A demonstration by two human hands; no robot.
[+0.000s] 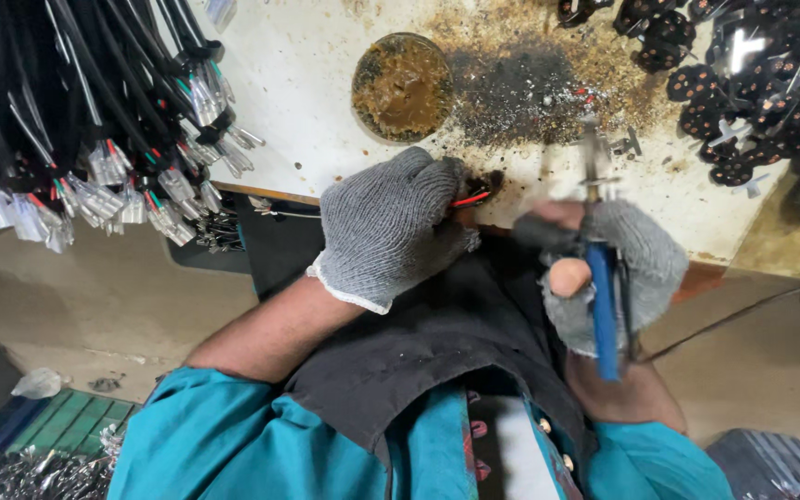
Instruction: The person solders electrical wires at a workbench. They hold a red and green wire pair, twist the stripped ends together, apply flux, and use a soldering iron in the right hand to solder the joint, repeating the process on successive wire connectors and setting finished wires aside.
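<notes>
A small wired part [476, 193] with red and black leads sits at the bench [307, 83] edge, pinched in the closed, gloved left hand [391, 227]. At three o'clock, the right hand [618, 273] grips a blue-handled soldering iron [602, 306]. A round flux tin [403, 87] lies at twelve o'clock, cable bundles [94, 120] at ten.

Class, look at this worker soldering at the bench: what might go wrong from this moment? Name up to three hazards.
1. The right hand holds the blue-handled soldering iron in a fingerless glove; bare fingertips sit close to the shaft, so a burn seems possible.
2. The left hand pinches the red wire close to the tip, so a slip could scorch the glove.
3. The hanging cable bundles might snag an arm.
</notes>
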